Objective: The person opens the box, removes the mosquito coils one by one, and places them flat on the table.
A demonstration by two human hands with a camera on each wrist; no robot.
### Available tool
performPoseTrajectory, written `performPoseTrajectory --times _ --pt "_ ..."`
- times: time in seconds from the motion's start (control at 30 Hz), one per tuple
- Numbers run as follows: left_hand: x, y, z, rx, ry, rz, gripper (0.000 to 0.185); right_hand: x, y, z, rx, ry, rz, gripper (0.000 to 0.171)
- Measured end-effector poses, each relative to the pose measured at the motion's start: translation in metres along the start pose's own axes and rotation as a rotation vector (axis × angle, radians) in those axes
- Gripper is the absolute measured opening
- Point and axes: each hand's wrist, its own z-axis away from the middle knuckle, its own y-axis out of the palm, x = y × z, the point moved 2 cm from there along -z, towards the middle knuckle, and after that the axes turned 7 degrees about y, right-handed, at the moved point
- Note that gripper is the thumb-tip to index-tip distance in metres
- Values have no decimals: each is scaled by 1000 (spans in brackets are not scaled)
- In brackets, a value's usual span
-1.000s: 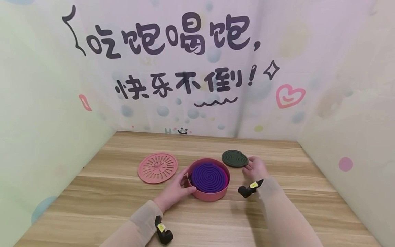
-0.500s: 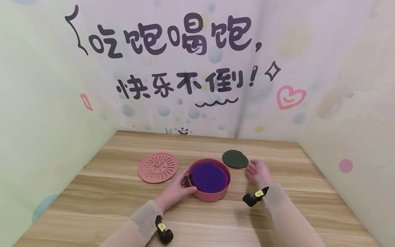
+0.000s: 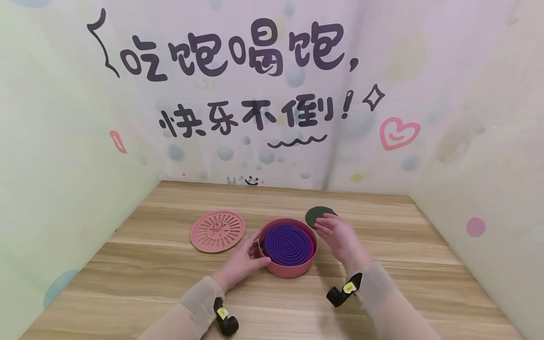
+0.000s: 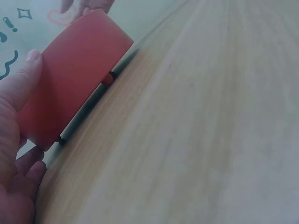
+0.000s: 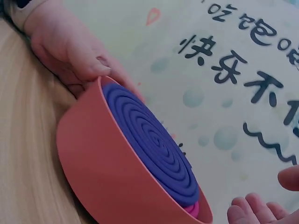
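Observation:
A round pink mosquito coil box [image 3: 289, 270] stands on the wooden table on small feet, which show in the left wrist view. Inside it lies a purple mosquito coil [image 3: 287, 244], with a magenta one [image 5: 193, 209] peeking out under its edge. My left hand [image 3: 240, 262] holds the box by its left side, thumb at the front and fingers round the back. My right hand [image 3: 343, 238] is in the air just right of the box, holding nothing, fingers loosely extended. Its fingertips partly cover a dark green mosquito coil [image 3: 315, 215] on the table behind.
A pink slotted lid [image 3: 206, 243] lies flat on the table [image 3: 161, 269] to the left of the box. Fabric walls enclose the table at the back and sides, the back one [image 3: 255, 160] printed with large dark writing.
My right hand has left the green coil's right edge, drawn back, then swung left toward the box. The green coil stays where it was; my left hand keeps its hold.

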Motion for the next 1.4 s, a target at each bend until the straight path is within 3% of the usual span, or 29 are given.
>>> performPoseTrajectory --times 0.17,0.33,0.57,0.73,0.9,1.4 --pt "18 0 -4 -8 13 -17 79 -7 14 4 -2 -64 192 45" --pt "24 1 -4 -11 28 -25 79 -15 20 3 -21 -107 335 45" --pt "19 0 -3 -12 7 -15 79 -21 24 -1 -53 -107 449 46" --pt "0 0 1 5 10 31 78 -23 26 -3 -66 -99 550 39" --pt "-14 1 3 22 8 37 78 -24 26 -3 -77 -101 574 36" --pt "-10 2 2 20 14 53 78 -26 25 -3 -92 -114 615 35"
